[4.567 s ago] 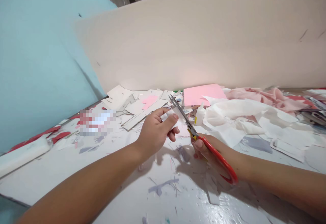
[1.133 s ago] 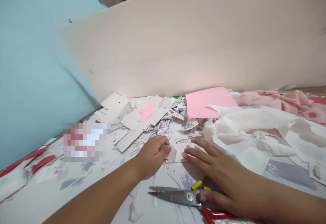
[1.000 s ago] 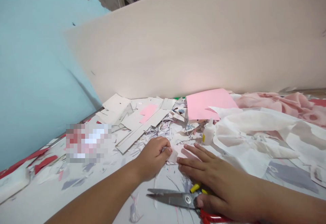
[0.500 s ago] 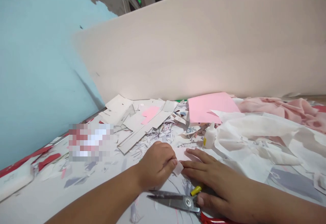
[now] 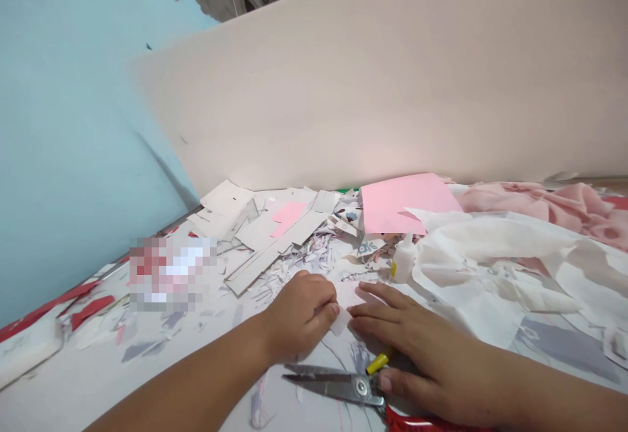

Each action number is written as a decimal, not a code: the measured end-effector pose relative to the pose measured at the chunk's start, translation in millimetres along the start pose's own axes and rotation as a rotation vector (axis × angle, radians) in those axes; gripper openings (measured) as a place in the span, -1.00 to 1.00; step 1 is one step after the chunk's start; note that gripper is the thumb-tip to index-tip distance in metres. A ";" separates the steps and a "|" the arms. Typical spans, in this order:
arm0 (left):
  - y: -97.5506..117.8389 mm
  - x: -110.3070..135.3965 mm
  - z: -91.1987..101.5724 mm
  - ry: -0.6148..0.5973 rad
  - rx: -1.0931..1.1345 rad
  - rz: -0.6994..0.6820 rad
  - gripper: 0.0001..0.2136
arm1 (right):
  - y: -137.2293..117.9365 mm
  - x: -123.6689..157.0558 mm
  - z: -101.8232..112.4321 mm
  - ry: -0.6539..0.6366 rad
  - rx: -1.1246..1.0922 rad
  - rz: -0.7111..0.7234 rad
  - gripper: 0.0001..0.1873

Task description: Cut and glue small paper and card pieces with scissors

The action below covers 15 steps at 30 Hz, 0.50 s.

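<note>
Left hand (image 5: 300,317) curled narrow, gripping a small white paper piece (image 5: 349,296); right hand (image 5: 432,360) spread wide, fingertips on it, thumb beside red-handled steel scissors (image 5: 333,385).

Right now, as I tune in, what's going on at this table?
A person is working with bare hands at a scrap-covered table. The left hand pinches a small piece of white paper, while the right hand lies open against it. Red-handled scissors lie by the right thumb, and a glue bottle stands beyond.

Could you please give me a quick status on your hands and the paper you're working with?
Left hand curled on small white paper piece; right hand open, fingers beside it. Red-handled steel scissors lying by right thumb; shredded paper scraps behind.
</note>
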State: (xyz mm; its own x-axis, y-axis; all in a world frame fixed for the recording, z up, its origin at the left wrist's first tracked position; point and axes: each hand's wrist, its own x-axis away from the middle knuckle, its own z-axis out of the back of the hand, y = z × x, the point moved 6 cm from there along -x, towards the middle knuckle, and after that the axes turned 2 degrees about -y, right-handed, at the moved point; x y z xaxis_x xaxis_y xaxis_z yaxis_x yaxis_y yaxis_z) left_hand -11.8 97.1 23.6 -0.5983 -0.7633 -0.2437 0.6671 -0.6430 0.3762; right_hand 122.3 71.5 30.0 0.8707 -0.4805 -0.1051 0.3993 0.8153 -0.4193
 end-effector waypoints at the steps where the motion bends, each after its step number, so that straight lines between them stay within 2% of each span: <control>1: -2.1 -0.2 1.2 0.010 0.003 0.017 -0.81 | 0.5 0.5 0.2 0.002 -0.005 -0.003 -0.51; 6: -11.8 -1.5 7.6 0.067 0.041 0.110 -0.82 | 3.1 1.4 0.8 0.026 -0.038 -0.009 -0.54; 9: -20.6 -0.5 9.6 0.135 0.089 0.240 -0.80 | 3.8 0.6 0.3 0.021 -0.040 -0.014 -0.54; 13: -34.6 6.4 -3.3 0.198 0.459 0.471 -0.76 | 3.9 -0.1 0.7 0.020 -0.038 -0.027 -0.56; 15: -36.4 9.2 -12.6 0.207 0.643 0.519 -0.74 | 4.6 -0.2 0.3 0.020 -0.042 -0.028 -0.57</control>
State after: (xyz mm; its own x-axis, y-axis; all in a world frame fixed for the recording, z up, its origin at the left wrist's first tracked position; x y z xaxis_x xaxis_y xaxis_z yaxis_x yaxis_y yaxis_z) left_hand -36.0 112.7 -3.6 -0.1513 -0.9879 -0.0346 0.4147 -0.0952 0.9050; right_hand 124.1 75.4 28.3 0.8533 -0.5096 -0.1106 0.4108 0.7876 -0.4593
